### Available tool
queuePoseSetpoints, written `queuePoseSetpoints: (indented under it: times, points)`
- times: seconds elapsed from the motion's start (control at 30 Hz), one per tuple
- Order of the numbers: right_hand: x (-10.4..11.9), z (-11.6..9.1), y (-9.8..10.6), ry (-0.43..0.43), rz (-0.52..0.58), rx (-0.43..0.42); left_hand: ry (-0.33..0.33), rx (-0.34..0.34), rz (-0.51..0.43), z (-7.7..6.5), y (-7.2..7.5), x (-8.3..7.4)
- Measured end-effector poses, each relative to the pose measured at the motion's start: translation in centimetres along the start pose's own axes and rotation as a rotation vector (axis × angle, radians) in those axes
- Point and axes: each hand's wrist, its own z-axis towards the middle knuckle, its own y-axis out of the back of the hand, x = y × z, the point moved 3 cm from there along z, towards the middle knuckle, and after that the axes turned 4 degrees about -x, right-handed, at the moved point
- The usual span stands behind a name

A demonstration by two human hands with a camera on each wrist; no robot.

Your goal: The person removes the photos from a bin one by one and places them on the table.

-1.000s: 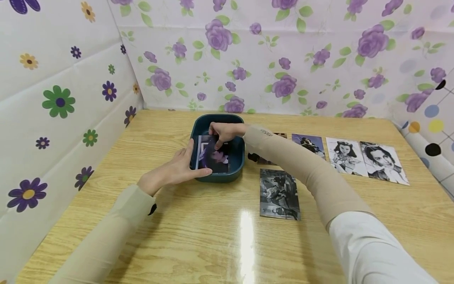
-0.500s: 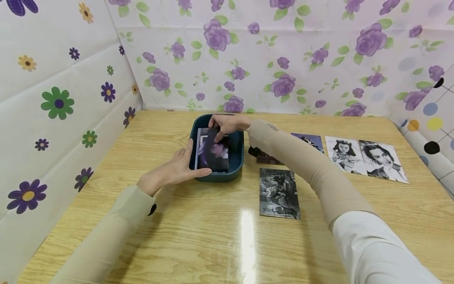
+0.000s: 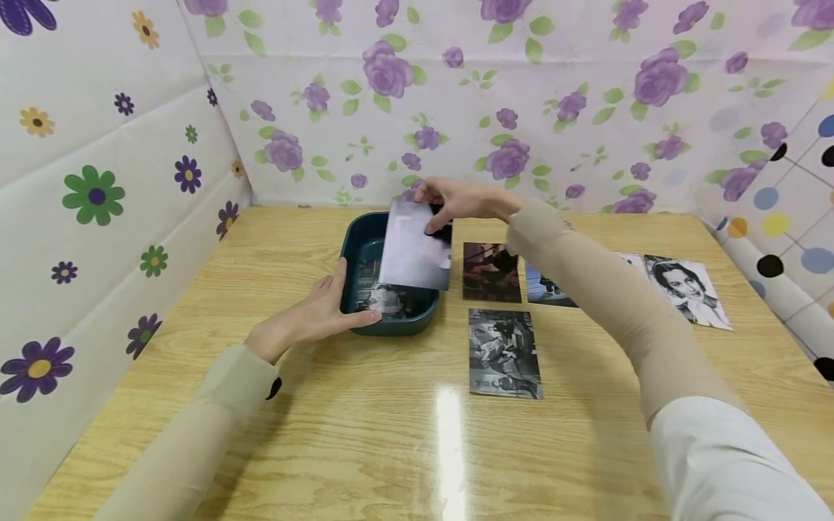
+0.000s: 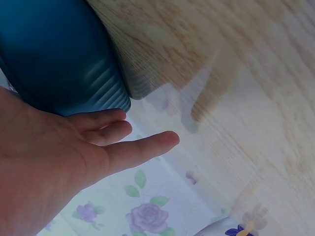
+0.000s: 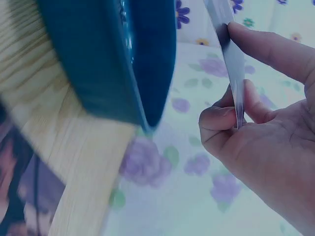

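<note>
My right hand [image 3: 459, 201] pinches a photo print [image 3: 412, 250] by its upper right part, thumb on the near face. The print hangs tilted over the right part of a dark teal bin [image 3: 392, 328], its face washed out by glare. In the right wrist view the photo print [image 5: 231, 64] shows edge-on between thumb and fingers, apart from the bin [image 5: 88, 54]. Other black-and-white photos [image 3: 389, 300] lie inside the bin. My left hand [image 3: 309, 315] rests against the bin's left side, thumb along the near rim; in the left wrist view its fingers [image 4: 142, 151] are fairly straight.
Right of the bin lie a dark reddish photo [image 3: 490, 278], a bluish photo [image 3: 546, 289] partly under the right arm, and a portrait photo [image 3: 692, 289]. Nearer is a black-and-white group photo [image 3: 504, 354]. Flowered sheeting [image 3: 274, 87] stands behind the wooden table [image 3: 365, 420].
My right hand has lifted the photo print out of the bin and moved it up and right, uncovering the photos below. The left hand keeps its place at the bin.
</note>
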Motion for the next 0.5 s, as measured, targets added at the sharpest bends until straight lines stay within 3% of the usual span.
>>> queuePoseSetpoints:
  times: [0.23,0.5]
  points:
    - [-3.4,-8.1,1.3,-0.002,0.020,-0.009,0.000,-0.004,0.009,0.1,-0.1,0.0]
    - [-9.7,-18.0,0.6,-0.076,0.040,0.041,-0.005,-0.006,0.021,0.2,-0.1,-0.1]
